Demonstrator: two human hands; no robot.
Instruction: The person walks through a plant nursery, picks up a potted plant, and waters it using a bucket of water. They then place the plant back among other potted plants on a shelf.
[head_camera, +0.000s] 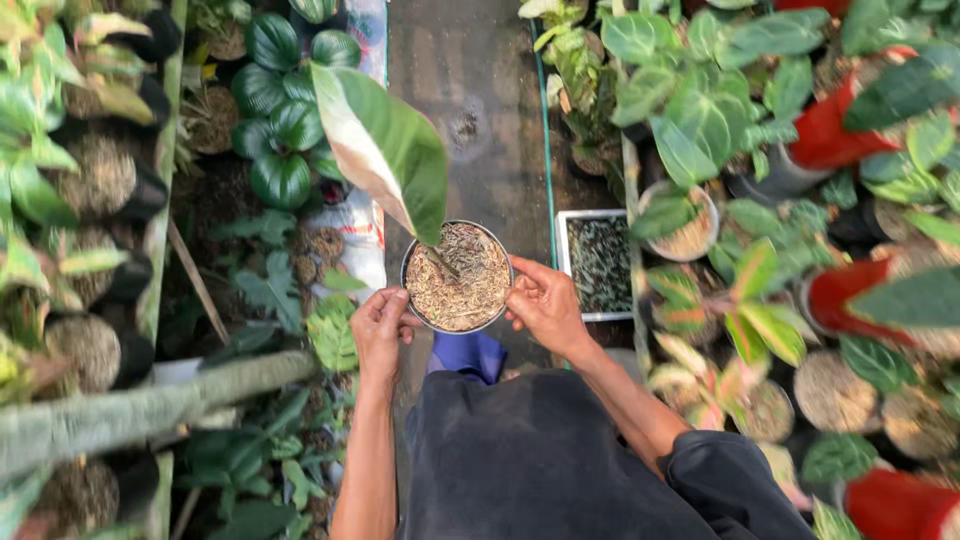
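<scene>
Left hand (380, 325) and right hand (543, 300) each grip opposite rims of a round pot (457, 277) with one big leaf (385, 145), above the path (480, 90).

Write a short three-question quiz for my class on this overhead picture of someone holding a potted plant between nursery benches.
1. True or false: both hands grip the pot by its rim.
2. Which colours show on the plant's large leaf? A) all red B) green with a cream-pink half C) solid yellow
3. Fill in: the white rectangular tray lies to the person's ____ of the pot.

Key
1. True: the left hand and the right hand each clasp one side.
2. B
3. right
</scene>
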